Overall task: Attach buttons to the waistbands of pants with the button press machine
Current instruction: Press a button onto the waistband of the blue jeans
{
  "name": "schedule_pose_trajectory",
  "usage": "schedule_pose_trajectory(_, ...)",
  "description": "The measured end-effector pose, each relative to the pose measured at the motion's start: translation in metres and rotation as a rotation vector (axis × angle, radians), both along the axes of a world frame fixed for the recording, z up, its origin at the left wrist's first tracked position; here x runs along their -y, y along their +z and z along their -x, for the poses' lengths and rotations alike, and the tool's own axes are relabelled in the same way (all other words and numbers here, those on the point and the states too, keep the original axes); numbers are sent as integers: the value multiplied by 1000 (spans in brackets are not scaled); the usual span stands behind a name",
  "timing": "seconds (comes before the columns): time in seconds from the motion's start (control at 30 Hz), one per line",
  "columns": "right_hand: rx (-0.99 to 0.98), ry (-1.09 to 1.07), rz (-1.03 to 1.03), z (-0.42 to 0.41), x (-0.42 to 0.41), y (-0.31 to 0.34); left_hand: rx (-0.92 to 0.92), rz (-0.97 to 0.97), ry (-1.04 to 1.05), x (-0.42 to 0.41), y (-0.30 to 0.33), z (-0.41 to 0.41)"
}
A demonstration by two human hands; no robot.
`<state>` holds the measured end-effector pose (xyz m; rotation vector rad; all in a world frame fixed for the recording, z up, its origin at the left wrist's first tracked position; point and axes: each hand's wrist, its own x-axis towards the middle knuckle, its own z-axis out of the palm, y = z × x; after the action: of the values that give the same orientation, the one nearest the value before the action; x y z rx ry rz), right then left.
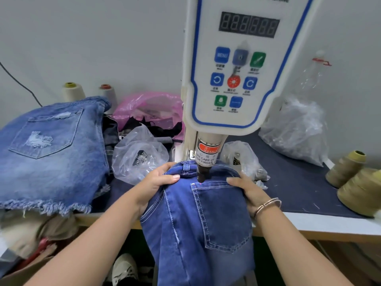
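A pair of dark blue jeans (198, 223) lies under the head of the button press machine (237, 65), its waistband end bunched up on the tabletop (305, 195) and the rest hanging over the front edge. A back pocket with pale stitching faces up, and a belt loop (186, 167) shows just left of the machine's dark punch tip (202, 175), which stands at the fabric just above the pocket's top corner; a small pink dot of light sits on the denim there.

The left hand (158, 179) grips the bunched denim on the left of the punch, thumb laid across the top and fingers curled round the fold. The right hand (245, 190) holds the fabric on the right side, thumb on top pointing toward the punch, fingers wrapped below the cloth; a thin bracelet (268, 206) circles that wrist.

The machine's white panel carries a dark digit display and blue, green and red buttons; a red warning label wraps the ram.

To the left, a stack of light distressed denim shorts (49, 149) rests on the tabletop, with two thread cones (73, 91) behind it. A pink plastic bag (148, 109) and a clear bag (138, 155) lie between the stack and the machine. On the right lie more clear bags (296, 129) and two olive thread cones (358, 184).
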<state>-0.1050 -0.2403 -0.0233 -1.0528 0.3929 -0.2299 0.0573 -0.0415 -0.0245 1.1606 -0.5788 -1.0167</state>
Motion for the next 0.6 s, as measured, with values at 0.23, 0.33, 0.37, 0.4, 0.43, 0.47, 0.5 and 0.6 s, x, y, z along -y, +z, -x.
schedule_pose_trajectory(0.23,47,5,43,0,-1,3,-18,49,42,0,-4,2)
schedule_pose_trajectory(0.33,58,-14,21,0,-2,5,-28,39,28,0,-1,4)
schedule_pose_trajectory(0.37,59,-15,11,0,-2,5,-44,41,14,0,-1,5)
schedule_pose_trajectory(0.4,57,-16,0,0,-3,5,-61,43,-2,-1,-1,5)
schedule_pose_trajectory(0.43,56,-16,-9,1,-3,5,-76,46,-16,-2,-1,5)
schedule_pose_trajectory(0.47,55,-17,-15,1,-3,5,-88,48,-27,-3,-1,5)
schedule_pose_trajectory(0.5,56,-14,-16,2,-3,5,-98,49,-33,-3,0,5)
schedule_pose_trajectory(0.6,58,-9,-43,2,-1,6,-95,29,-19,-1,2,5)
